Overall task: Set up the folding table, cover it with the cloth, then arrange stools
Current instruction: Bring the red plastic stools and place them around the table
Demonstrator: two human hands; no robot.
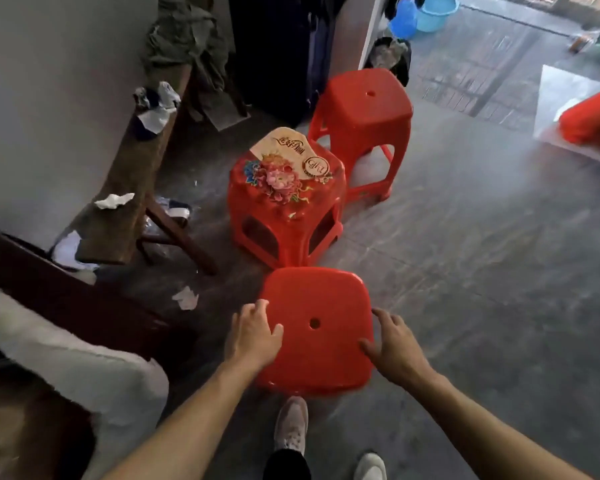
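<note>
Left hand (253, 336) rests on the left edge of the near stool (314, 329), thumb lying on the seat top and fingers bent over the rim, their tips hidden below it. Right hand (394, 344) sits at the seat's right edge, fingers spread and curved against the rim, thumb on top; whether these fingers hook under the edge cannot be made out. Both forearms enter from the bottom of the view, cut off by the frame. The near stool is red, with a small hole at the centre of its seat; its legs are hidden beneath the seat. Below it, two shoes (291, 426) stand on the grey floor (465, 271), the right one partly cut off. Just beyond the near stool stands a low stool (284, 209), red with a flower print on top, and a fan (291, 150) lies on its seat. Behind that, near the doorway, stands a tall stool (364, 119), also red. To the left, a wooden bench (118, 202) along the wall carries scraps of paper and crumpled cloth. At the right edge, a pale tabletop (565, 98) bearing a red object is only partly in view. Blue basins (420, 13) are blurred at the top.
</note>
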